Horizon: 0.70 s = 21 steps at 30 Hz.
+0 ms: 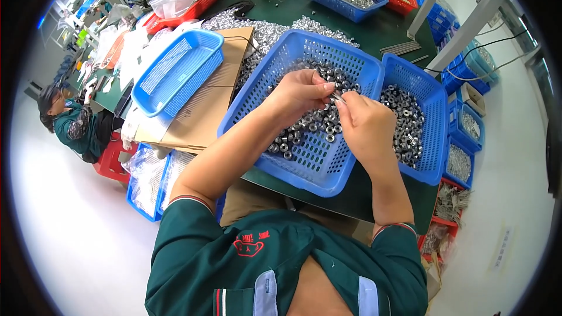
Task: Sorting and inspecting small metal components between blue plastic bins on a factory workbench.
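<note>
Above the blue perforated basket (345,52) of metal collars (316,122), the right hand (369,126) pinches a slim metal pin (338,98); the left hand (301,96) curls at its tip, its grip hidden. Bracing the fingertips together, low over the basket, should steady the pin and catch drops.

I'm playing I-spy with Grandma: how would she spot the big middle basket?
On the dark green table, in front of the person, is a big blue basket of shiny metal pieces. Unlike the neighbouring basket on its right and the paler basket on its left, it has the left hand and right hand together above it.
</note>
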Tool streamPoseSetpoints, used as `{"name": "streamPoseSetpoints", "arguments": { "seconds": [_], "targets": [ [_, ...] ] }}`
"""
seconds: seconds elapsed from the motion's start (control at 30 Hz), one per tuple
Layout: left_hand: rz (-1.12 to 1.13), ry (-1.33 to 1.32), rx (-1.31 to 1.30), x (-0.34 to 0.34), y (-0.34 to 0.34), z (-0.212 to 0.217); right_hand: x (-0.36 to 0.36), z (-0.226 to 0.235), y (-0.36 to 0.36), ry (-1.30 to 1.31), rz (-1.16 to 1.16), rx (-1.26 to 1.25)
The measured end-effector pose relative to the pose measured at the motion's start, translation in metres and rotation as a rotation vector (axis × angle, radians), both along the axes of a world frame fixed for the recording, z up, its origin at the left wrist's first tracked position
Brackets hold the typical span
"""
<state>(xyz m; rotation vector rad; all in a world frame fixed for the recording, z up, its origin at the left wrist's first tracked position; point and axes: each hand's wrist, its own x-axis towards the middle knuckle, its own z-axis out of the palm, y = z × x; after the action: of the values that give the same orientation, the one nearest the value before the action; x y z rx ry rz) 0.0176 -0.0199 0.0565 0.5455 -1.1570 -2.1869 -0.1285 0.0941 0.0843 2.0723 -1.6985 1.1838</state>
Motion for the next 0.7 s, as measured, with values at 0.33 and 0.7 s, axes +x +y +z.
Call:
{"name": "streamPoseSetpoints", "arguments": {
  "seconds": [0.33, 0.7],
  "targets": [
    [0.195, -0.153, -0.226, -0.005, 0.004, 0.005, -0.005, -0.020, -0.015, -0.562, 0.113, 0.393],
    [-0.034, -0.288, -0.253, -0.005, -0.001, -0.007, -0.015, -0.001, -0.005, -0.818, 0.181, 0.482]
  ]
}}
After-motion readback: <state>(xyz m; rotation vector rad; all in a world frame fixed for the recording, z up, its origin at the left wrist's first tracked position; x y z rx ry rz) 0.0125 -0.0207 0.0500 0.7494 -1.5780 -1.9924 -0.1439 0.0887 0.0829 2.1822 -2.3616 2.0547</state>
